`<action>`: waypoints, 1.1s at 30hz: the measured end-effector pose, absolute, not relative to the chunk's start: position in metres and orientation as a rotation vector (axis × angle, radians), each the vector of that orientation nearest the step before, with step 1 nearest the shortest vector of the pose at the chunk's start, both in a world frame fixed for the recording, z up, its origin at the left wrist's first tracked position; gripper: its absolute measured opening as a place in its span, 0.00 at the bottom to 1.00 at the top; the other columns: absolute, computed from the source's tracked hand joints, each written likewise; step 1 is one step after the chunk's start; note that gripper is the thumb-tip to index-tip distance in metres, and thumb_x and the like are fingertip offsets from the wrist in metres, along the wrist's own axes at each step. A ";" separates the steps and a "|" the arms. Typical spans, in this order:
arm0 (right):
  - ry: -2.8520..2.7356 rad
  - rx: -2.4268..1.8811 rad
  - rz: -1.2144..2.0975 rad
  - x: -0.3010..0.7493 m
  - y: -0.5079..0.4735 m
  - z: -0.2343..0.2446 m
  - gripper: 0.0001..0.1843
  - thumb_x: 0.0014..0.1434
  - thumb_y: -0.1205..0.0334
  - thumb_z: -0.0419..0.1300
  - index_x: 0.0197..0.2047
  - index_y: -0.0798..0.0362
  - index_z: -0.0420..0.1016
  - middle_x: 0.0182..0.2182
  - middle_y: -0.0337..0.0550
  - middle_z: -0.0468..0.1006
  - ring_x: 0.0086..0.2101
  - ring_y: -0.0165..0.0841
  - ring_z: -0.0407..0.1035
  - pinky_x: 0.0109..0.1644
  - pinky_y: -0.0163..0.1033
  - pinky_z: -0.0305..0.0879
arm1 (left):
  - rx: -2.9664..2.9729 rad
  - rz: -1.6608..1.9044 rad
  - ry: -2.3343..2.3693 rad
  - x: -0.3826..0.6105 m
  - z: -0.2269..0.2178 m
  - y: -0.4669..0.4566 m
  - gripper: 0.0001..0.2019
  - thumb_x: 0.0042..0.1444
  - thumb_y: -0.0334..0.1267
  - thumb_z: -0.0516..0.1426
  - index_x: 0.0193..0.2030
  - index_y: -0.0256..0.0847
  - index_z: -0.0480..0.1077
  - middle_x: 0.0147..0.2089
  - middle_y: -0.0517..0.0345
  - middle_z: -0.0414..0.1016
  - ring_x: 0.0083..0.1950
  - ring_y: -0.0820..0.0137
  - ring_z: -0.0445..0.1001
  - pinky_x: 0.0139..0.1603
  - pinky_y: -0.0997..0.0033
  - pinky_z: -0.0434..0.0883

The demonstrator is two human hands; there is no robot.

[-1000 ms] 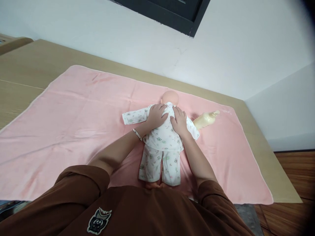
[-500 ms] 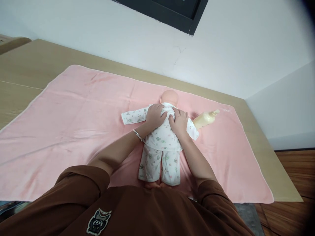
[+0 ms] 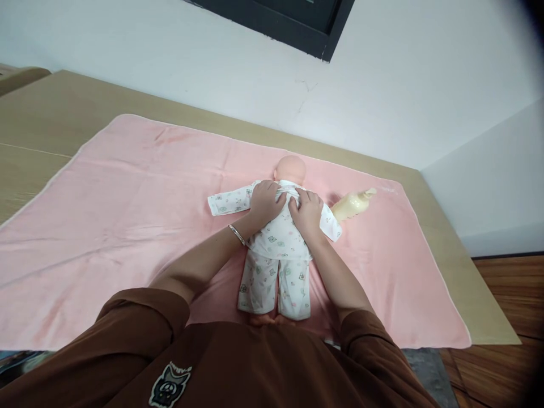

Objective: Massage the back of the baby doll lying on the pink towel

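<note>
A baby doll in a white printed top and trousers lies stretched out, its bald head away from me, no face showing. My left hand lies over the left side of its upper back, fingers extended toward the shoulder and thumb turned inward. On the right side of the upper back rests my right hand, also with fingers laid out and thumb inward. Between the thumbs the top's cloth is wrinkled below the neck. One sleeve reaches out left; the other points down to the right.
Under the doll a pink blanket covers much of the wooden table. A cream-coloured bottle lies by the doll's right-hand sleeve. Behind the table stands a white wall with a dark frame.
The view has shifted very slightly. Both hands stay on the doll's upper back, and the cloth between them looks a little more bunched near the neck.
</note>
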State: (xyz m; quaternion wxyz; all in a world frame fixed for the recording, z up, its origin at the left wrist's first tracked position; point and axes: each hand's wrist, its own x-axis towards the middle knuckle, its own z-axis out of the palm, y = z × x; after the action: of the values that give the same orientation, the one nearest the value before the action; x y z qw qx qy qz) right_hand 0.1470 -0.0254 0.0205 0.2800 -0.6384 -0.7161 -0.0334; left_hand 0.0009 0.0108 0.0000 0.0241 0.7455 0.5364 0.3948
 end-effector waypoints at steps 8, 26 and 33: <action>-2.078 -1.752 0.049 0.153 -0.020 0.024 0.27 0.68 0.57 0.44 0.68 0.53 0.58 0.66 0.53 0.62 0.65 0.45 0.53 0.68 0.63 0.40 | 2.304 1.219 1.526 -0.001 -0.008 0.020 0.16 0.61 0.41 0.52 0.54 0.39 0.70 0.57 0.47 0.75 0.60 0.57 0.70 0.63 0.53 0.62; -2.112 -1.703 0.034 0.158 -0.018 0.019 0.28 0.68 0.58 0.43 0.69 0.54 0.57 0.67 0.53 0.61 0.67 0.43 0.53 0.70 0.62 0.41 | 2.320 1.224 1.494 -0.001 -0.008 0.021 0.17 0.61 0.41 0.53 0.55 0.39 0.71 0.58 0.47 0.75 0.60 0.58 0.70 0.64 0.53 0.63; -1.976 -1.715 -0.122 0.150 -0.030 0.021 0.24 0.68 0.57 0.45 0.60 0.56 0.71 0.57 0.53 0.75 0.60 0.42 0.65 0.69 0.53 0.50 | 2.226 1.393 1.532 0.003 -0.007 0.010 0.13 0.62 0.41 0.52 0.46 0.41 0.75 0.51 0.48 0.79 0.56 0.60 0.74 0.61 0.52 0.69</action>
State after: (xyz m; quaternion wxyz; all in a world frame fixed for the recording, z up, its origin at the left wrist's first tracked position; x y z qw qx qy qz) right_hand 0.1503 -0.0299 0.0215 0.2584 -0.6326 -0.7287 -0.0451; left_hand 0.0027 0.0102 -0.0070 0.0507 0.7313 0.5031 0.4577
